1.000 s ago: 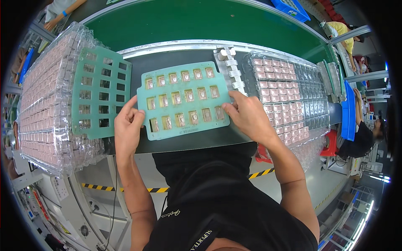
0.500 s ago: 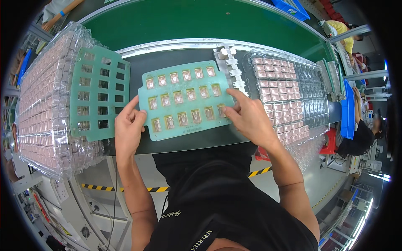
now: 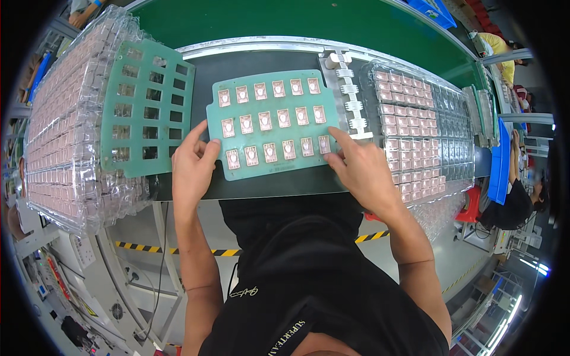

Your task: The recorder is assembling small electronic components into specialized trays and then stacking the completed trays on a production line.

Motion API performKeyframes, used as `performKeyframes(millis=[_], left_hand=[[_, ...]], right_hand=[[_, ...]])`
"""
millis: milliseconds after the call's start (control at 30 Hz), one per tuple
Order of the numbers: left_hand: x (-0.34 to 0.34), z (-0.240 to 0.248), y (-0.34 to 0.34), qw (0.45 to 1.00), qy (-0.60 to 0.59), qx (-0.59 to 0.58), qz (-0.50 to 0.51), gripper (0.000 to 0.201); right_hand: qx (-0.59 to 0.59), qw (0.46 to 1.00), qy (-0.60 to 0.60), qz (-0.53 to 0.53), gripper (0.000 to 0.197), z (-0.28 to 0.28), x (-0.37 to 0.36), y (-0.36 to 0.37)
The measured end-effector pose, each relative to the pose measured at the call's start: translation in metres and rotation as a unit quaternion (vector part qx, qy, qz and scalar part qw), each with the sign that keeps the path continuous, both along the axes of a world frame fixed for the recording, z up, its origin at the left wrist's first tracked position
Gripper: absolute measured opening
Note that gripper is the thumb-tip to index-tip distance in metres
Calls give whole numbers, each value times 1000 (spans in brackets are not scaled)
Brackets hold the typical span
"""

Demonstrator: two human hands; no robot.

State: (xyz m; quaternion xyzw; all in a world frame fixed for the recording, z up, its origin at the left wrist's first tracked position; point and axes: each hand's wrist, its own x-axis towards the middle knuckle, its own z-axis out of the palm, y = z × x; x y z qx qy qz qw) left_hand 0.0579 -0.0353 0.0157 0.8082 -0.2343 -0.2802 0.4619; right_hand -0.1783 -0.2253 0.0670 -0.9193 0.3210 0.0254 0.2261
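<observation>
In front of me is a pale green plate (image 3: 274,129) with notched edges and three rows of rectangular windows. A small pinkish, metallic-looking piece (image 3: 265,120) shows in each window. At the plate's left edge, my left hand (image 3: 193,169) pinches it between thumb and fingers. My right hand (image 3: 364,172) grips the lower right corner, thumb and index finger at the edge. The undersides of the fingers are hidden. Just left of it, a second green plate (image 3: 133,110) with see-through windows leans over a tall stack of clear plastic trays (image 3: 65,127) holding pink pieces.
To the right lies a clear tray (image 3: 457,127) partly filled with pink pieces. A rail with white clips (image 3: 351,98) stands between it and the plate. Behind runs a green conveyor belt (image 3: 267,21) with a metal edge. Blue bins (image 3: 502,163) and other people are at the sides.
The held plate looks flatter and its pieces now show more fully in the windows. Both hands still hold its edges. The whole view has shifted a little.
</observation>
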Motion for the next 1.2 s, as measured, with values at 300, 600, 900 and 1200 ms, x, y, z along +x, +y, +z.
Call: performKeyframes(millis=[300,600,900,1200], left_hand=[[-10,0,-6,994,91,-51,30,43],[-3,5,-7,978,200,-51,39,23],[-14,-5,27,932,325,-143,71,31],[-13,-14,52,965,226,-127,40,32]], right_hand=[[60,995,-78,-8,52,-2,-5,16],[153,977,-123,-86,51,7,-8,21],[475,769,-318,-286,48,-11,-49,31],[692,675,-197,-165,52,-27,-19,24]])
